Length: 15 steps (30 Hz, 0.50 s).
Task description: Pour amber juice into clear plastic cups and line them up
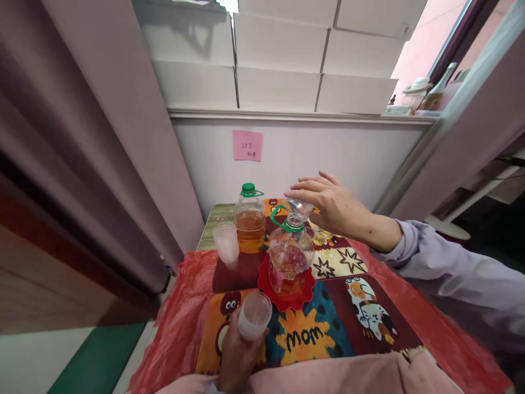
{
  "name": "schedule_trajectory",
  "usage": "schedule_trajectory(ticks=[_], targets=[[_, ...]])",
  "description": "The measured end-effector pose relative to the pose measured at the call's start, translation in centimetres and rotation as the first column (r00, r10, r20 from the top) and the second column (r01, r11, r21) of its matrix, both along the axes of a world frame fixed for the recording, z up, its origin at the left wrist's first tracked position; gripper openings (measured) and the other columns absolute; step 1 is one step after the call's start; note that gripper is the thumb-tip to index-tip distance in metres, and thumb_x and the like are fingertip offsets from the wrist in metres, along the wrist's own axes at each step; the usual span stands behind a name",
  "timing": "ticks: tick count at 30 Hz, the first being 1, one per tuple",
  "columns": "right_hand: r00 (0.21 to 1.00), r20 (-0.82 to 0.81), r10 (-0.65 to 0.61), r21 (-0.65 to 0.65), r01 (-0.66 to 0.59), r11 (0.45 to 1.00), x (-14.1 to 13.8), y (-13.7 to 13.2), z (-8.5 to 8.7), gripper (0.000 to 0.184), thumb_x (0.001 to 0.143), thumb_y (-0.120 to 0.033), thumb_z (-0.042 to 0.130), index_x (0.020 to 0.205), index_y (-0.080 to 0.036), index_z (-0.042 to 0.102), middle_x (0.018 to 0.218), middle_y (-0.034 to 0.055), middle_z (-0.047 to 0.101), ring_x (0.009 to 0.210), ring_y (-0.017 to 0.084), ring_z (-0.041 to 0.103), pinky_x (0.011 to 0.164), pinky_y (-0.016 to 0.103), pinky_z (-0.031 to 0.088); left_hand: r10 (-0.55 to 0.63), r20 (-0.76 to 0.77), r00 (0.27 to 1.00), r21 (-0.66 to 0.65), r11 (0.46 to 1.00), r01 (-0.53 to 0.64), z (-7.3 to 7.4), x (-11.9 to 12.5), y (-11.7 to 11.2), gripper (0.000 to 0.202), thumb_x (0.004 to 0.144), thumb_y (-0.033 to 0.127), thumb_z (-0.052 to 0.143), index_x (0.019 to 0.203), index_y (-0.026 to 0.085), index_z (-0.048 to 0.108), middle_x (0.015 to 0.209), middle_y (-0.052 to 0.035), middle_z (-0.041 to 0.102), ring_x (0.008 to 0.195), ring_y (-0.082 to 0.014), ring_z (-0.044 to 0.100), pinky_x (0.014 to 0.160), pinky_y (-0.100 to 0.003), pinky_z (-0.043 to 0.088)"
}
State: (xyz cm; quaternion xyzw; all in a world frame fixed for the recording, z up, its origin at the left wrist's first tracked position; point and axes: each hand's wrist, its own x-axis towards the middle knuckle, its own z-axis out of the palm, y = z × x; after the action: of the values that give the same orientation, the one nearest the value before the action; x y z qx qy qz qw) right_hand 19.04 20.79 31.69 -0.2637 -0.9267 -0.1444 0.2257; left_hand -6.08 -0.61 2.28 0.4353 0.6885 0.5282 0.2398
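My left hand (240,355) is closed around a clear plastic cup (255,316) near the front of the table, the mouth facing up. My right hand (328,202) hovers with fingers stretched out, just behind and right of an uncapped bottle's neck. This big clear bottle (289,257), with a green collar and handle, stands on a red scalloped tray (287,302) and holds some amber liquid. Beside my right fingers is a clear plastic object (300,208), partly hidden; whether they touch it I cannot tell.
A green-capped bottle (251,227) of amber liquid stands at the back left, next to a stack of plastic cups (226,243). A patterned mat (375,350) lies over a red plastic sheet (180,317). Behind the table is a wall with a pink note (248,145).
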Motion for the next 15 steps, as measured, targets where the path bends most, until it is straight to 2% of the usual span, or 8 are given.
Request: schedule_trajectory(ticks=[4,7,9,11,13,15], targets=[[0.995,0.074,0.07,0.129,-0.08,0.988,-0.6,-0.1,0.2,0.06,0.096,-0.004,0.068,0.15,-0.031,0.073,0.15,0.006,0.079,0.154,0.032,0.063,0.136,0.07,0.036,-0.004,-0.032,0.999,0.002,1.0,0.004,-0.7,-0.1,0.0,0.047,0.069,0.057,0.087,0.101,0.026,0.07,0.087,-0.0109,0.082,0.084,-0.0401,0.083,0.078,-0.053,0.068],[0.988,0.089,0.13,0.2,-0.145,0.969,-0.8,-0.4,0.4,0.056,0.101,-0.004,0.065,0.147,-0.034,0.074,0.149,0.002,0.079,0.156,0.029,0.062,0.139,0.067,0.036,-0.016,-0.068,0.998,0.025,1.0,0.017,-0.9,-0.2,0.0,0.049,0.07,0.057,0.088,0.103,0.026,0.071,0.093,-0.0138,0.084,0.087,-0.042,0.083,0.08,-0.056,0.068],[0.988,-0.01,0.153,0.256,-0.146,0.956,-0.5,-1.4,0.2,0.055,0.102,-0.005,0.066,0.147,-0.036,0.073,0.151,0.0008,0.078,0.155,0.028,0.063,0.139,0.064,0.038,-0.024,-0.078,0.997,0.032,0.999,0.026,-0.9,-0.3,0.0,0.047,0.071,0.056,0.088,0.104,0.026,0.072,0.093,-0.0147,0.084,0.084,-0.0424,0.083,0.08,-0.059,0.068],[0.958,-0.241,0.153,0.295,-0.078,0.952,0.0,-3.2,-0.7,0.057,0.102,-0.012,0.072,0.153,-0.035,0.068,0.154,0.0042,0.075,0.15,0.031,0.066,0.134,0.063,0.046,-0.039,-0.081,0.996,0.028,0.999,0.041,-0.8,-0.3,-0.1,0.045,0.072,0.055,0.089,0.103,0.027,0.073,0.091,-0.0147,0.083,0.082,-0.0421,0.082,0.079,-0.059,0.068],[0.831,-0.544,0.119,0.234,0.015,0.972,0.2,-6.1,-2.7,0.07,0.098,-0.022,0.082,0.163,-0.034,0.059,0.154,0.01,0.074,0.141,0.034,0.072,0.123,0.06,0.058,-0.06,-0.088,0.994,0.025,0.998,0.063,-0.8,-0.2,-0.2,0.042,0.074,0.054,0.088,0.103,0.027,0.074,0.093,-0.0145,0.084,0.087,-0.0416,0.083,0.08,-0.057,0.069],[0.614,-0.789,0.019,0.031,0.009,0.999,-0.3,-9.5,-6.0,0.086,0.097,-0.028,0.085,0.173,-0.033,0.046,0.15,0.0133,0.073,0.129,0.033,0.077,0.107,0.053,0.07,-0.086,-0.102,0.991,0.028,0.996,0.089,-0.7,-0.1,-0.4,0.043,0.075,0.053,0.086,0.106,0.025,0.075,0.1,-0.014,0.086,0.093,-0.0404,0.084,0.083,-0.055,0.069]])
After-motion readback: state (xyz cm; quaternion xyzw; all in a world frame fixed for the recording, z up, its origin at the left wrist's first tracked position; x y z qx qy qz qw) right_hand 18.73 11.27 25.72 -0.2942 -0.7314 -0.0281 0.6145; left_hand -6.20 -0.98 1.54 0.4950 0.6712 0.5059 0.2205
